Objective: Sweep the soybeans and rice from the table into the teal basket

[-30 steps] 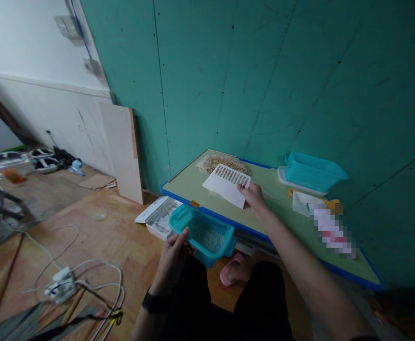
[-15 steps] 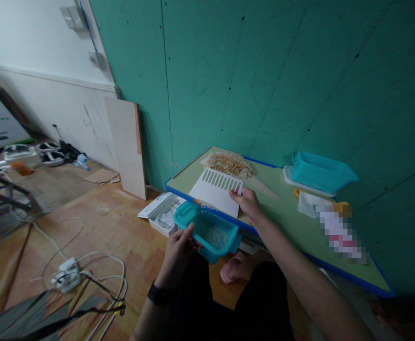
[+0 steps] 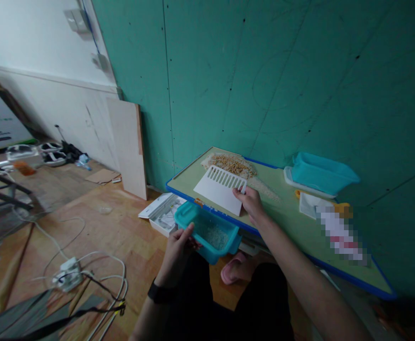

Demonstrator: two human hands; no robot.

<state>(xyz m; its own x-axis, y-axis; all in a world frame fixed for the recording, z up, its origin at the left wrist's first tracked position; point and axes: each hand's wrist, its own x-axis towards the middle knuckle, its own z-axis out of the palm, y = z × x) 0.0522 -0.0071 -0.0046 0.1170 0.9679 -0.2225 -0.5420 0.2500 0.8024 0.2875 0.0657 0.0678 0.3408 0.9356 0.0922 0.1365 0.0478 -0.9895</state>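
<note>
My left hand [image 3: 182, 241] is closed on the near rim of a turquoise plastic container [image 3: 207, 258], held just below the table's front edge with whitish grains in its bottom. My right hand [image 3: 252, 203] grips the right side of a flat white slotted scraper [image 3: 220, 190], its slots toward the wall. The scraper lies over the greenish tabletop [image 3: 293, 222] near the blue front edge. Behind it a pile of yellow kernels and pale grains [image 3: 230, 165] is spread out, trailing off to the right. A few grains sit along the edge above the container.
A second turquoise container [image 3: 324, 170] stands on a white lid at the table's back right. Near it lie a white and yellow item [image 3: 307, 204] and a blurred packet [image 3: 340, 237]. An open white box [image 3: 163, 215] and a power strip with cables [image 3: 67, 274] are on the floor.
My right hand has drawn the scraper slightly back from the front edge and to the right. The left hand and its container have stayed in place.
</note>
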